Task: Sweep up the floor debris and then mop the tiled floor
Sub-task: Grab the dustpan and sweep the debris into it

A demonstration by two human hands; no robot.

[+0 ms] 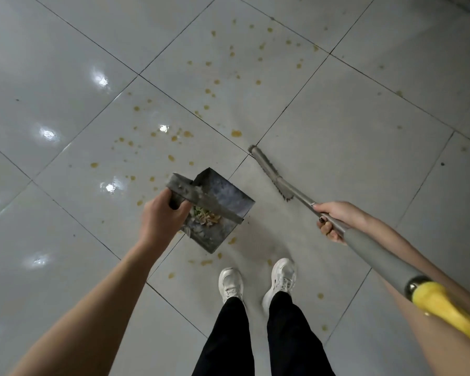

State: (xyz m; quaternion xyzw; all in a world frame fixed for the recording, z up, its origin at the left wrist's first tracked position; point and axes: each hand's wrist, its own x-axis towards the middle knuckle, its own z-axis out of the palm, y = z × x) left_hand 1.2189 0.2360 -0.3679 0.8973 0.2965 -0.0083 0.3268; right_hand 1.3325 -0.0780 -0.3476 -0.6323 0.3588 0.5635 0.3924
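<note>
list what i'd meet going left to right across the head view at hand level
left hand → dustpan → broom head → right hand → yellow handle end

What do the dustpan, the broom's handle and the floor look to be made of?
The dustpan: probably sheet metal, dull grey and scuffed, with sharp folded edges. The broom handle: a bare metal-looking tube near the head, then a matte grey sleeve, plastic or foam, and a glossy yellow plastic-looking end. The floor: glazed ceramic-looking tiles, glossy, mirroring lights, with thin dark joints.
</note>
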